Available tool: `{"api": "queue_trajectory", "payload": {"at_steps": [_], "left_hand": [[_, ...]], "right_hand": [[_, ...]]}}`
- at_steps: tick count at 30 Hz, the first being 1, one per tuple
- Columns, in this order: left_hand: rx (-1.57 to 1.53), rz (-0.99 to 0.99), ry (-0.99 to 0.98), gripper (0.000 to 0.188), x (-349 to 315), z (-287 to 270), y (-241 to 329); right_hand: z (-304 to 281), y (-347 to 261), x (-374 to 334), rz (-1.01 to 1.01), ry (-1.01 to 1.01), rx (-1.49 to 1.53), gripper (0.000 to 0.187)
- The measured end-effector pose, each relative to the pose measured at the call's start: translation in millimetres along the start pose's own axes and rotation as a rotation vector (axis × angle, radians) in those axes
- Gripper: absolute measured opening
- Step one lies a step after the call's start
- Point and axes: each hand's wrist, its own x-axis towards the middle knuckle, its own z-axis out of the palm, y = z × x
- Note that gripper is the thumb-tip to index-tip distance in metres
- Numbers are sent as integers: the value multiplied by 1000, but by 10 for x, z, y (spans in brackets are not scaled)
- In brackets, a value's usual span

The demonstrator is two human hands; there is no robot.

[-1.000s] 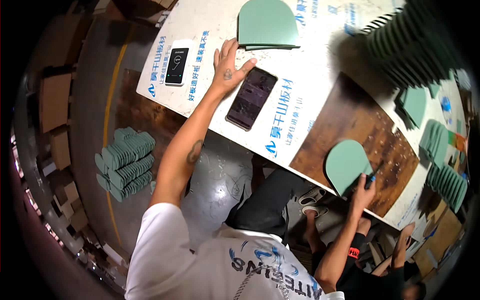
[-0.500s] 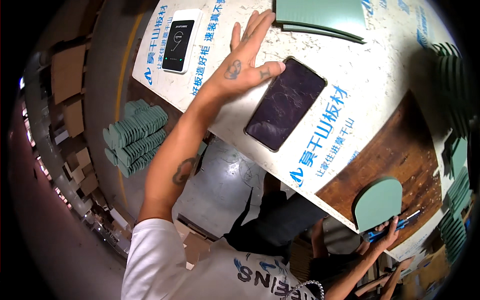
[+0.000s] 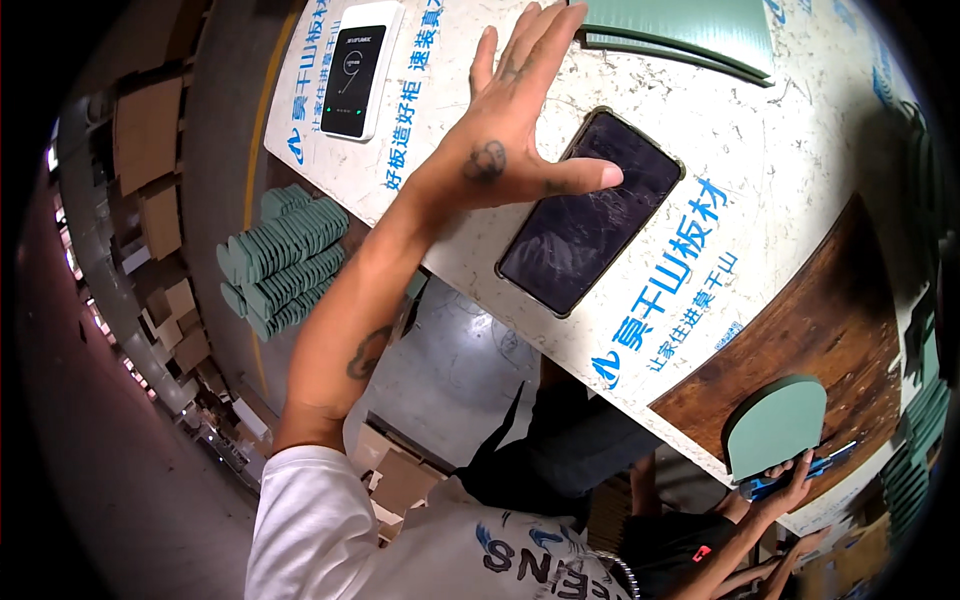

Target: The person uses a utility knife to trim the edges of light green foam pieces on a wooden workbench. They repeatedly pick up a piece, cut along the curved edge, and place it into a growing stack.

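My left hand (image 3: 505,140) is held over the table, palm down, with its fingers spread and nothing in them. Its thumb reaches across the upper part of a dark smartphone (image 3: 570,250) in a case, which lies flat, screen up. Whether the thumb touches the glass I cannot tell. Beyond my fingertips lie stacked green panels (image 3: 690,30). To the left of the hand rests a white device (image 3: 360,75) with a black display. My right hand is out of view.
At the lower right, a co-worker's hand (image 3: 795,485) grips a blue tool (image 3: 765,488) beside a rounded green panel (image 3: 775,430) on a brown wooden board (image 3: 830,330). Stacks of green pieces (image 3: 285,255) stand left below the white tabletop (image 3: 460,250). More green pieces (image 3: 915,460) line the right.
My left thumb has shifted from the phone's upper left edge to over its screen. The view has moved slightly. The co-worker still grips the blue tool beside the panel.
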Motion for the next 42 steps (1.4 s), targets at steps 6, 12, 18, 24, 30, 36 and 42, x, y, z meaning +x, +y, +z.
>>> {"api": "queue_trajectory", "payload": {"at_steps": [6, 12, 18, 24, 30, 36, 42], "left_hand": [[211, 110, 31, 148, 46, 96, -29], [323, 62, 25, 145, 102, 164, -177], [276, 77, 48, 145, 97, 156, -99], [290, 90, 62, 141, 92, 145, -48], [355, 345, 331, 124, 126, 343, -328], [457, 321, 238, 138, 104, 327, -415], [60, 179, 208, 137, 58, 129, -285]], "right_hand": [[-27, 12, 32, -9, -17, 5, 20], [-61, 28, 41, -10, -40, 8, 20], [25, -46, 8, 29, -28, 14, 20], [11, -45, 43, 21, -68, 32, 20], [14, -47, 34, 15, -42, 28, 22], [-46, -23, 32, 23, -94, 46, 22], [24, 83, 54, 34, -71, 81, 23]]}}
